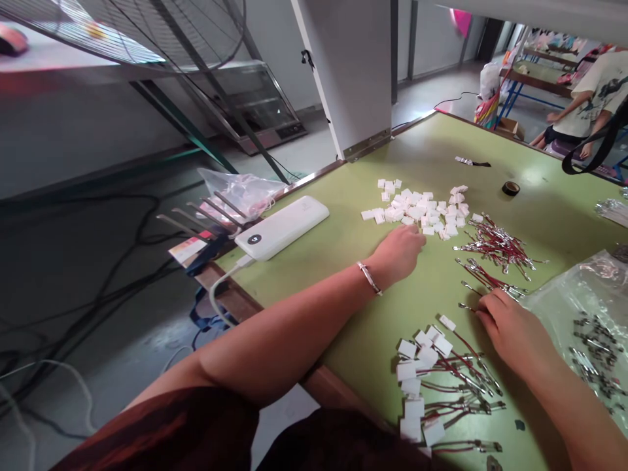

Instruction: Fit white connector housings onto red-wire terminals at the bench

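Observation:
My left hand (398,252) reaches across the green table (544,190) to the near edge of a pile of small white plastic connectors (417,209); its fingers are curled, and what they pinch is hidden. A thin bracelet (369,277) circles that wrist. My right hand (507,324) rests palm down, fingertips closed on a red wire with metal terminals (468,306) at the edge of a loose pile of such wires (495,245). Nearer me lies a heap of wires fitted with white connectors (436,386).
A white power bank (282,226) with a cable lies at the table's left corner beside a plastic bag (240,190). A clear bag of small metal parts (586,327) sits right. A black tape roll (511,188) lies farther back. Another person (583,98) stands far right.

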A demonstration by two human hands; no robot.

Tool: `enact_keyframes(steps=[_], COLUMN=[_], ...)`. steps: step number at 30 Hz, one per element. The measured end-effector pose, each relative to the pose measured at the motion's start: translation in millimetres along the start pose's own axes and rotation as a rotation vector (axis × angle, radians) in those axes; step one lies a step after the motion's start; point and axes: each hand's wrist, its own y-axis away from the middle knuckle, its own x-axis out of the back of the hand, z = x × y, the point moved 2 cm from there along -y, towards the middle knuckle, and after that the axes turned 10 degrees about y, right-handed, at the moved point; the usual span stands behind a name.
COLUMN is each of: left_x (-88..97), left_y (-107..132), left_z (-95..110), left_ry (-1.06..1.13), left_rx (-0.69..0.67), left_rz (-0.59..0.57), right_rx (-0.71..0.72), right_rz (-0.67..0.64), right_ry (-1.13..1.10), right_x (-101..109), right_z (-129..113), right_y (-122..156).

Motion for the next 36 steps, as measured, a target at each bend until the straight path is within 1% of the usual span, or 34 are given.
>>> enact_keyframes(steps=[2, 3, 5, 6, 7, 10, 11, 12, 14, 18, 22, 27, 31, 33, 36], left_x=[1.5, 2.9, 5.6, 6.2, 5.8, -1.0, -4.1, -7.1, -12.7, -20.5, -23.0, -22.5, -19.8, -19.2, -22.0], left_y=[-1, -1, 0, 1, 2, 9, 12, 14, 18, 23, 26, 29, 28, 27, 27], left_z=[1, 2, 5, 6, 8, 17, 21, 25, 32, 40, 43, 47, 48, 49, 51], left_ry=[0.027, 0.072, 0.232, 0.347, 0.488, 0.974, 1.106, 1.206, 1.327, 1.450, 1.519, 1.555, 1.609, 1.573, 1.441], left_rx=[-0.017, -0.018, 0.000, 0.027, 0.072, 0.258, 0.315, 0.362, 0.422, 0.511, 0.524, 0.484, 0.415, 0.368, 0.316], left_rz=[-0.002, 0.019, 0.076, 0.077, 0.052, -0.122, -0.167, -0.189, -0.196, -0.196, -0.243, -0.283, -0.311, -0.353, -0.423], right_rx=[-0.010, -0.024, -0.054, -0.068, -0.085, -0.151, -0.179, -0.209, -0.256, -0.294, -0.277, -0.306, -0.362, -0.388, -0.401], right_rz=[-0.006, 0.004, 0.032, 0.041, 0.045, 0.018, 0.005, -0.004, -0.018, -0.026, -0.081, -0.075, -0.089, -0.097, -0.124], right_ry=[-0.021, -0.054, -0.184, -0.276, -0.374, -0.648, -0.731, -0.808, -0.931, -1.006, -1.010, -1.006, -1.009, -1.005, -0.997], right_x=[1, 2, 7, 9, 12, 17, 17, 17, 16, 18, 22, 18, 13, 13, 16], right_z=[-1, -2, -5, -7, -8, -12, -13, -14, -17, -24, -30, -28, -21, -20, -24], right_y=[0, 1, 2, 3, 4, 5, 5, 6, 6, 4, 1, 4, 5, 4, 2])
